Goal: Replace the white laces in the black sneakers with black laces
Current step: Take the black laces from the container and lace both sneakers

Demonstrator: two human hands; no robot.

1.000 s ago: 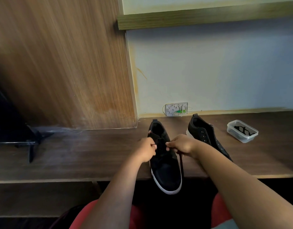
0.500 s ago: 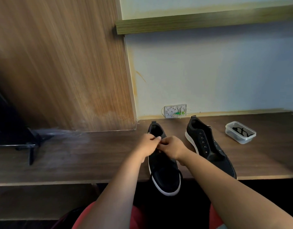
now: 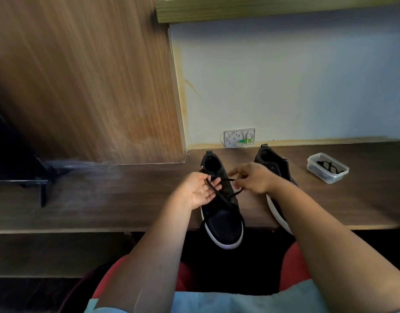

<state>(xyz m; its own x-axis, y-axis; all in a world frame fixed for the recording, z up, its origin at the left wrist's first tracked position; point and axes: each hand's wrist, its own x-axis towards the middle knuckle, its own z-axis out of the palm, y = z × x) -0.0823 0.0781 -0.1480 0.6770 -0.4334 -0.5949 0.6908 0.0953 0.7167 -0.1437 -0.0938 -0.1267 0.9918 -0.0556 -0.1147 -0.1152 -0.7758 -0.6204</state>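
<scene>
Both forearms extend fwd, bare. Left hand (image 3: 200, 190): palm turned up, fingers relaxed, black lace (image 3: 219, 190) lying across fingers. Right hand (image 3: 251, 177): knuckles up, fingers curled, pinching lace end; blurred. Hands near each other, apart.

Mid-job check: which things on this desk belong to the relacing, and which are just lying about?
Job:
- near sneaker, being laced
- black lace, across the left hand, pinched by the right hand
- second sneaker, eyelets look bare
- clear tub holding dark laces

Lying about:
- wall socket box
- black stand
</scene>
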